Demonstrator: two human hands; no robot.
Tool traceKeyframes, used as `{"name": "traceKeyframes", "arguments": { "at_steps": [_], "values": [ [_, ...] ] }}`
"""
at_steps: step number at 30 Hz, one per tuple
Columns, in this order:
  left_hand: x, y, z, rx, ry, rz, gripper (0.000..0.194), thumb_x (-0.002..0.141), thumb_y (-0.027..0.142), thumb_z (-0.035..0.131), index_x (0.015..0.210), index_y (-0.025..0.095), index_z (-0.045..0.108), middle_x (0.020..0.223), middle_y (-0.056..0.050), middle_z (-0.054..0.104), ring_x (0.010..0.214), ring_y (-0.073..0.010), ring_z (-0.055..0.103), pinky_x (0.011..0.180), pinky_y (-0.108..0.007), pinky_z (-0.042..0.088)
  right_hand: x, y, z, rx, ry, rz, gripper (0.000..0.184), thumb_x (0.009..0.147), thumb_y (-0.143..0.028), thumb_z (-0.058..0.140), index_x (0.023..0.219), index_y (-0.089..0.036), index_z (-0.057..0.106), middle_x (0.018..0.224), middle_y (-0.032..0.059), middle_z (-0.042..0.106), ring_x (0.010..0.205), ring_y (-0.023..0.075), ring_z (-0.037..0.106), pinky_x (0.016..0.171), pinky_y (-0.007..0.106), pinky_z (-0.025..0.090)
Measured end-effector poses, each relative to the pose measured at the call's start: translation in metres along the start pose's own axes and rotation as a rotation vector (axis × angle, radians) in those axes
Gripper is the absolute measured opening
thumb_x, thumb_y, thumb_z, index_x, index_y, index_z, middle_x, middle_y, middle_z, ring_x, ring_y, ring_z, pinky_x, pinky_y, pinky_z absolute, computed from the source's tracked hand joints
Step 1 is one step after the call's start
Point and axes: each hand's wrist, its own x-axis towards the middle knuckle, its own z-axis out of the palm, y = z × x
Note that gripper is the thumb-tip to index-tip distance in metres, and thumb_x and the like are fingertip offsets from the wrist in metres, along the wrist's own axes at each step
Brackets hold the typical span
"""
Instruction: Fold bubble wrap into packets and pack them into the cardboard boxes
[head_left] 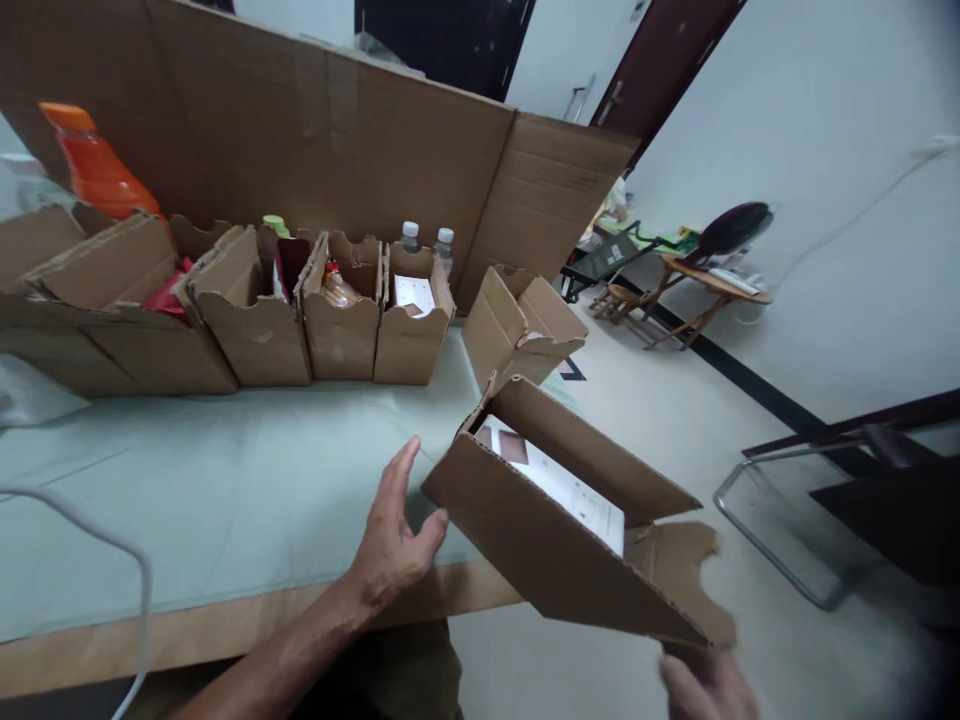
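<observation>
A narrow open-topped cardboard box (pixel 555 560) tilts over the table's front right corner, with a white carton (pixel 559 480) lying inside it. My right hand (pixel 709 685) grips the near end of this box from below; part of the hand is cut off by the frame's bottom edge. To the left of the box is my left hand (pixel 401 535), its thumb and fingers apart and nothing between them. It is close to the box's far left corner but does not appear to touch it.
Several cardboard bins (pixel 341 335) line the back of the table (pixel 247 480), before a tall cardboard panel (pixel 375 150). An orange bottle (pixel 105 170) stands at the left. Another cardboard box (pixel 517 320) stands at the right edge. A grey cable (pixel 112 540) curves across the front left.
</observation>
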Motion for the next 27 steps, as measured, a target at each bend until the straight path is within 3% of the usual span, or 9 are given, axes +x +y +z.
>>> {"name": "traceKeyframes", "arguments": {
  "at_steps": [3, 6, 11, 15, 17, 20, 24, 27],
  "values": [
    [0.001, -0.001, 0.010, -0.049, -0.057, -0.018, 0.068, 0.084, 0.023, 0.063, 0.150, 0.023, 0.047, 0.155, -0.014, 0.051, 0.142, -0.0331, 0.049, 0.119, -0.056, 0.040, 0.012, -0.015, 0.035, -0.116, -0.086, -0.063, 0.075, 0.077, -0.059, 0.075, 0.138, -0.017, 0.061, 0.138, 0.0172, 0.066, 0.138, 0.0453, 0.052, 0.111, 0.056, 0.045],
    [0.005, -0.007, 0.003, -0.049, 0.054, -0.013, 0.066, 0.083, 0.025, 0.064, 0.148, 0.021, 0.049, 0.148, -0.014, 0.057, 0.138, -0.0320, 0.053, 0.118, -0.055, 0.041, 0.043, -0.041, 0.077, -0.098, -0.140, -0.160, 0.062, 0.078, -0.058, 0.073, 0.123, -0.016, 0.069, 0.126, 0.0174, 0.072, 0.128, 0.0425, 0.060, 0.109, 0.056, 0.047],
    [0.032, -0.012, -0.045, 0.023, 0.288, -0.045, 0.070, 0.083, 0.029, 0.066, 0.149, 0.019, 0.046, 0.144, -0.015, 0.059, 0.133, -0.0314, 0.057, 0.117, -0.055, 0.041, 0.097, -0.086, 0.169, 0.019, -0.378, -0.285, 0.052, 0.077, -0.050, 0.072, 0.116, -0.015, 0.067, 0.114, 0.0171, 0.075, 0.105, 0.0351, 0.069, 0.095, 0.051, 0.055],
    [0.059, -0.009, -0.081, 0.039, 0.323, -0.064, 0.073, 0.084, 0.030, 0.065, 0.152, 0.017, 0.042, 0.144, -0.016, 0.059, 0.128, -0.0306, 0.061, 0.112, -0.052, 0.046, 0.111, -0.113, 0.228, 0.132, -0.460, -0.371, 0.045, 0.080, -0.040, 0.067, 0.119, -0.016, 0.062, 0.114, 0.0135, 0.074, 0.100, 0.0271, 0.070, 0.091, 0.044, 0.057],
    [0.062, -0.009, -0.093, 0.066, 0.333, -0.025, 0.075, 0.084, 0.028, 0.065, 0.154, 0.019, 0.040, 0.149, -0.015, 0.056, 0.134, -0.0300, 0.057, 0.115, -0.051, 0.044, 0.108, -0.117, 0.238, 0.192, -0.486, -0.379, 0.044, 0.082, -0.039, 0.065, 0.121, -0.018, 0.061, 0.116, 0.0127, 0.074, 0.102, 0.0251, 0.071, 0.092, 0.042, 0.058],
    [0.051, -0.012, -0.113, 0.176, 0.371, 0.019, 0.078, 0.084, 0.028, 0.066, 0.157, 0.021, 0.037, 0.155, -0.016, 0.050, 0.142, -0.0305, 0.051, 0.118, -0.050, 0.041, 0.089, -0.108, 0.225, 0.144, -0.463, -0.329, 0.047, 0.087, -0.043, 0.064, 0.126, -0.018, 0.062, 0.120, 0.0144, 0.075, 0.105, 0.0264, 0.074, 0.091, 0.043, 0.060],
    [0.018, -0.020, -0.152, 0.360, 0.330, -0.007, 0.054, 0.087, 0.028, 0.062, 0.140, 0.019, 0.059, 0.147, -0.016, 0.058, 0.136, -0.0308, 0.056, 0.104, -0.047, 0.054, 0.055, -0.090, 0.200, -0.071, -0.394, -0.258, 0.041, 0.089, -0.052, 0.063, 0.109, -0.018, 0.073, 0.094, 0.0124, 0.081, 0.088, 0.0285, 0.079, 0.082, 0.041, 0.064],
    [-0.007, -0.031, -0.183, 0.424, 0.332, -0.010, 0.038, 0.087, 0.025, 0.060, 0.123, 0.019, 0.070, 0.135, -0.014, 0.067, 0.128, -0.0292, 0.062, 0.103, -0.048, 0.056, 0.033, -0.101, 0.213, -0.110, -0.532, -0.394, 0.034, 0.090, -0.051, 0.065, 0.098, -0.020, 0.077, 0.083, 0.0082, 0.081, 0.078, 0.0261, 0.079, 0.074, 0.035, 0.065]
  ]
}}
